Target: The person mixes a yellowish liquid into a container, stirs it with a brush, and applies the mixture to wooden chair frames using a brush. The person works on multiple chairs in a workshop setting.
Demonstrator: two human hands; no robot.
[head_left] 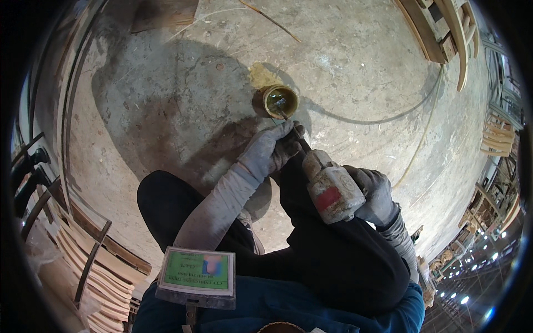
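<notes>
Above the floor (355, 66), a power tool (335, 188) is held at a slant, its worn grey casing marked w/ a red patch (327, 198). Its dark shaft (305, 145) is pointed fwd & slightly L, and the thin far end is set inside a small pot (296, 105). By the L grip (271, 149) the shaft is grasped, fingers closed round it near the pot. By the R grip (377, 197) the tool's rear is clasped; some R fingers are hidden behind the casing. Grey, stained gloves are worn on both.

The pot is stood upright on the floor, fwd of the knees; dark yellowish liquid (275, 99) can be seen in it, depth can't be told. Just beyond, the floor is stained yellow.

To the R, a thin pale hose (425, 133) is run toward the R grip, its near end hidden. Farther fwd, a thin stick (275, 23) & part of a brown board (164, 15) are laid. At upper R, part of a wooden frame (425, 30) is seen. Nearer in, black trousers (344, 266) are worn, w/ a blue top (266, 299) & a green-and-white badge (196, 273). At lower L, pale wood strips (94, 272) are stacked.
</notes>
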